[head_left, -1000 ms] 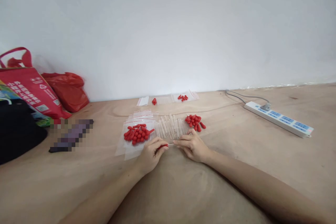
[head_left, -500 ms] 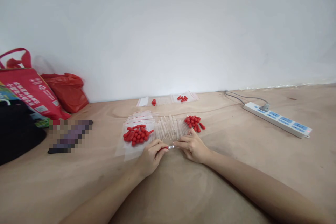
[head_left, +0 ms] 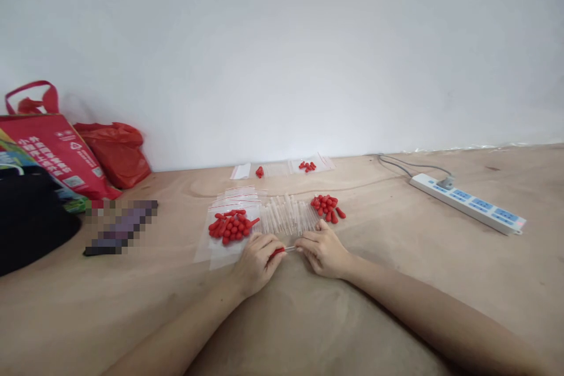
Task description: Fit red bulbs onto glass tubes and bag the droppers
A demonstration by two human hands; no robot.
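Note:
My left hand [head_left: 259, 261] is closed round a small red rubber bulb [head_left: 277, 252]. A thin clear tube [head_left: 291, 248] runs from the bulb to my right hand [head_left: 324, 249], whose fingertips pinch its other end. Just beyond my hands lies a row of clear tubes [head_left: 286, 214]. To their left a pile of red bulbs [head_left: 232, 227] rests on clear zip bags [head_left: 235, 195]. A second pile of red bulbs [head_left: 325, 205] sits to the right of the tubes, beyond my right hand.
Near the wall, more bags hold small red bulbs [head_left: 307, 166]. A white power strip [head_left: 467, 202] with a grey cable lies at the right. Red bags [head_left: 117, 153], a black item [head_left: 33, 220] and a pixelated dark object [head_left: 126, 226] are at the left.
My hands have come slightly closer together, and less of the clear tube shows between them. The whole view has shifted a little.

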